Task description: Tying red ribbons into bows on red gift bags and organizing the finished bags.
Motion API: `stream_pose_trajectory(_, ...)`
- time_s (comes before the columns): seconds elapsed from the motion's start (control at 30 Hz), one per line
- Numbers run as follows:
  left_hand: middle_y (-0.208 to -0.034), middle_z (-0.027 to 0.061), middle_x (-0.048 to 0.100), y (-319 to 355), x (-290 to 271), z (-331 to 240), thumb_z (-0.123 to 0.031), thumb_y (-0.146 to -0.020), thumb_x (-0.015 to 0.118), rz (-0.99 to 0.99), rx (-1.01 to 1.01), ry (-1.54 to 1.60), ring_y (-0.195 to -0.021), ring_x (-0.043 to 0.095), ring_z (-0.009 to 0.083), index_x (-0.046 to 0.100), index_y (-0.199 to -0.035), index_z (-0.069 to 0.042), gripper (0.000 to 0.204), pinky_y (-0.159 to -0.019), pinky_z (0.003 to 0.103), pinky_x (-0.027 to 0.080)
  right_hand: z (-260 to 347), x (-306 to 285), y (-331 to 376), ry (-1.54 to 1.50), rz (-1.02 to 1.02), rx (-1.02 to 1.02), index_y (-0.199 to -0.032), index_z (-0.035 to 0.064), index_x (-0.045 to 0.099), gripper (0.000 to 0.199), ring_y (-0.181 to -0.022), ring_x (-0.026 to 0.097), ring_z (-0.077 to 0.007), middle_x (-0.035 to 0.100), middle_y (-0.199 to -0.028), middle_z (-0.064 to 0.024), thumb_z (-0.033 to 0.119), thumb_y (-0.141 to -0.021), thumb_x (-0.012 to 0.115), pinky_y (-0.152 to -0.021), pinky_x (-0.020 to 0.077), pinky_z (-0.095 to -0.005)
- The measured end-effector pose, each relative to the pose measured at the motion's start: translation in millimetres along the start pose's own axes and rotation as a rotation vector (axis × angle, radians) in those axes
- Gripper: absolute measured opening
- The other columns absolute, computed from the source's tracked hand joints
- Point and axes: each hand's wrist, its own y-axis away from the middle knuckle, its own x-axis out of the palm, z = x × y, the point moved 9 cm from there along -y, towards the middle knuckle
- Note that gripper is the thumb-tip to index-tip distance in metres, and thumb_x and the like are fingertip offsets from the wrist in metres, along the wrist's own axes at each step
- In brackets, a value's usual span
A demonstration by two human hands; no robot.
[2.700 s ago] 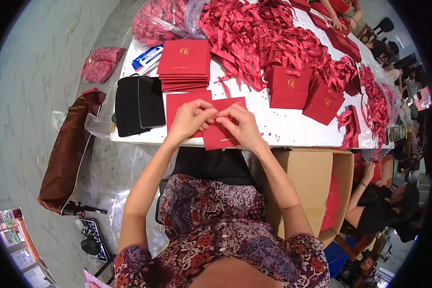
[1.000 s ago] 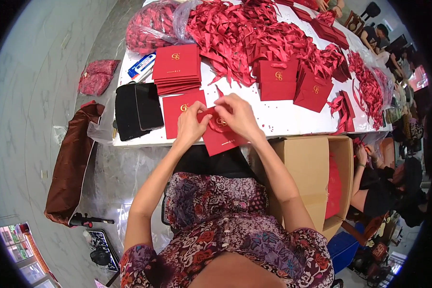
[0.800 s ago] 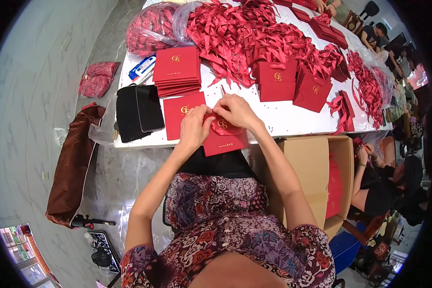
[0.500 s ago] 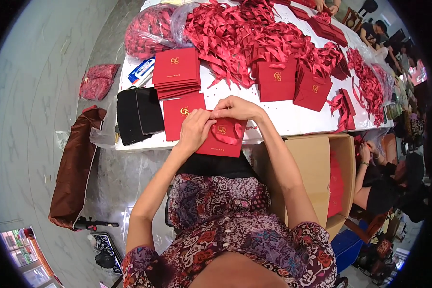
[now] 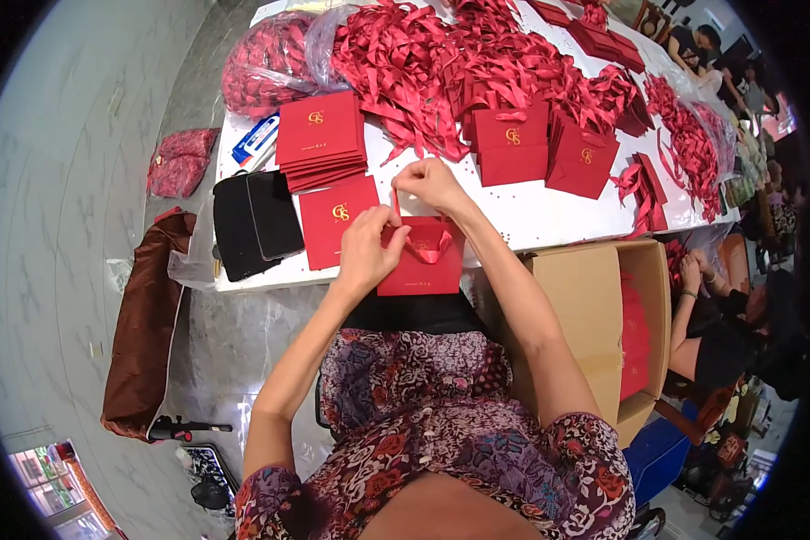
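Observation:
A small red paper bag (image 5: 418, 279) with gold print lies at the table's near edge, in front of my body. My left hand (image 5: 367, 247) is closed at its upper left corner, thumb and fingers pinched on the bag's top edge. Above it, my right hand (image 5: 434, 187) pinches the end of a red ribbon (image 5: 395, 202), which runs taut down to my left fingers. A loop of ribbon handle (image 5: 432, 245) hangs across the bag's front. Just left lies another flat red bag (image 5: 333, 236), partly behind my left hand.
A stack of red bags (image 5: 319, 130), a black pouch (image 5: 254, 225) and a blue-white package (image 5: 256, 142) stand left. Heaped red ribbons (image 5: 405, 81) and ribboned bags (image 5: 510, 148) fill the far side. An open cardboard box (image 5: 571, 315) holds red items at right; other people work beyond.
My right hand has moved up and away from my left, drawing out the ribbon end between them. The bag has turned to lie straighter.

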Motion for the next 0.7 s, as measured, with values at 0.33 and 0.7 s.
stream_pose_trajectory(0.33, -0.075, 0.0100, 0.065, -3.1, 10.4, 54.3, -0.021, -0.078, 0.077, 0.083, -0.302, -0.093, -0.062, 0.061, 0.0261, 0.063, -0.083, -0.005, 0.022, -0.058, 0.037, 0.047, 15.1, -54.4, 40.1, 0.780, -0.421, 0.195, -0.079, 0.0034, 0.070, 0.036, -0.079, 0.068, -0.0362, 0.070, -0.079, -0.0167, 0.039, -0.080, 0.072, -0.072, 0.0515, -0.0465)
stream_pose_trajectory(0.7, -0.075, 0.0104, 0.067, -29.5, 36.3, 77.8, -0.022, -0.075, 0.078, 0.071, -0.323, -0.393, -0.072, 0.065, 0.0317, 0.063, -0.090, -0.004, 0.027, -0.065, 0.042, 0.050, 8.3, -37.7, 40.9, 0.443, -0.462, -0.090, -0.089, 0.0013, 0.065, 0.021, -0.075, 0.067, -0.0299, 0.068, -0.078, -0.0150, 0.020, -0.083, 0.071, -0.069, 0.0512, -0.0398)
